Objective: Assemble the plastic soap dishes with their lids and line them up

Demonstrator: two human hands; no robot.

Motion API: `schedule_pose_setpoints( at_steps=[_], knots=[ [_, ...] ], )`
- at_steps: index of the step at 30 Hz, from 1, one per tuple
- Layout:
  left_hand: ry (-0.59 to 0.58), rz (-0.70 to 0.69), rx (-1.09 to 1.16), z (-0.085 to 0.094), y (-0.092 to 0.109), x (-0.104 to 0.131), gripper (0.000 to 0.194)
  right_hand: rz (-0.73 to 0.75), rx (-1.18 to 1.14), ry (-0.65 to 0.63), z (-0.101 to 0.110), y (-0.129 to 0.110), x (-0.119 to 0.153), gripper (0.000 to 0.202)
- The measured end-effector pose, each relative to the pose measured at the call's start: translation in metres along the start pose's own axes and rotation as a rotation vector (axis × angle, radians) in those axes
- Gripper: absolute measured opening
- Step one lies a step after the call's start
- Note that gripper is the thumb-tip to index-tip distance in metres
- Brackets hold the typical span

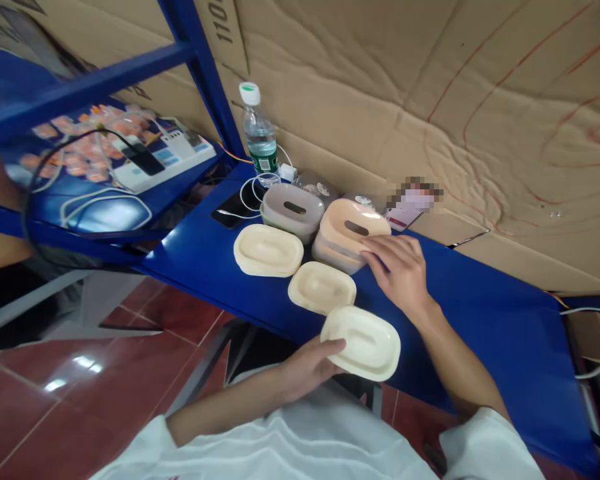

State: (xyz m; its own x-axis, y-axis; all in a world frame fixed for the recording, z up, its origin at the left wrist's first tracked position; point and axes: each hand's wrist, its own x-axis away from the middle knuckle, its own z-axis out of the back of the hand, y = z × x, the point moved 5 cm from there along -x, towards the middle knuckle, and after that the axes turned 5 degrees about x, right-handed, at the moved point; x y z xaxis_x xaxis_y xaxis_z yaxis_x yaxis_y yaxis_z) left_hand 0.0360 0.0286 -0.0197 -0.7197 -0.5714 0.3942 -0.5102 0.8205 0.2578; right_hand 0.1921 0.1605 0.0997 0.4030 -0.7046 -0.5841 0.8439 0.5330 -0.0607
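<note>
My left hand (313,367) grips a cream oval plastic dish (363,343) by its left edge, thumb on top, above the front of the blue table. My right hand (400,270) has its fingers and thumb closed at the right edge of a peach slotted oval lid (337,220), the top of a small stack. Left of that stack sits a grey slotted lid (283,200) on another stack. Two more cream places of dishes lie in front: a cream dish (323,288) in the middle and a cream dish stack (269,251) at the left.
Behind the lids stand a water bottle (260,137), a phone (237,205) with a white cable, and a propped phone (407,207). A cardboard wall (355,87) backs the blue table (495,340). Leftward, a power strip (175,157) and several orange pieces (87,157) lie on another table.
</note>
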Motion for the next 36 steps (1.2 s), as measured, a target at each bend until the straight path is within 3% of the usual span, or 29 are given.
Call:
schedule_pose_setpoints(
  at_steps=[4,6,8,14,17,22,25,30,33,36],
  knots=[
    [-0.085,-0.093,0.057,-0.011,0.037,0.013,0.051,-0.018,-0.028,0.105,0.055,-0.019,0.031,0.036],
    [-0.118,-0.156,0.071,-0.016,0.054,0.015,0.062,0.001,-0.026,0.067,0.075,-0.037,0.055,0.035],
    [-0.114,-0.205,0.039,-0.017,0.063,0.013,0.069,-0.004,-0.022,0.005,0.082,-0.056,0.078,0.027],
    [-0.17,-0.173,-0.074,-0.02,0.053,-0.006,0.077,-0.095,-0.081,-0.138,0.051,-0.084,0.117,0.032],
    [-0.178,-0.23,-0.14,-0.021,0.052,-0.003,0.076,-0.096,-0.08,-0.152,0.042,-0.088,0.121,0.036],
    [-0.126,-0.385,-0.385,-0.023,0.068,0.012,0.063,-0.054,-0.102,-0.251,0.033,-0.093,0.117,0.038],
    [-0.112,-0.447,-0.551,-0.025,0.077,0.021,0.057,-0.03,-0.091,-0.306,0.029,-0.089,0.117,0.044],
    [-0.1,-0.391,-0.726,-0.015,0.077,0.028,0.056,-0.195,-0.178,-0.19,0.032,-0.068,0.111,0.076],
    [-0.164,-0.384,-0.765,-0.014,0.078,0.029,0.061,-0.279,-0.335,-0.277,0.028,-0.061,0.104,0.066],
    [-0.197,-0.45,-0.778,-0.018,0.086,0.026,0.075,-0.265,-0.356,-0.332,0.031,-0.059,0.094,0.055]
  ],
)
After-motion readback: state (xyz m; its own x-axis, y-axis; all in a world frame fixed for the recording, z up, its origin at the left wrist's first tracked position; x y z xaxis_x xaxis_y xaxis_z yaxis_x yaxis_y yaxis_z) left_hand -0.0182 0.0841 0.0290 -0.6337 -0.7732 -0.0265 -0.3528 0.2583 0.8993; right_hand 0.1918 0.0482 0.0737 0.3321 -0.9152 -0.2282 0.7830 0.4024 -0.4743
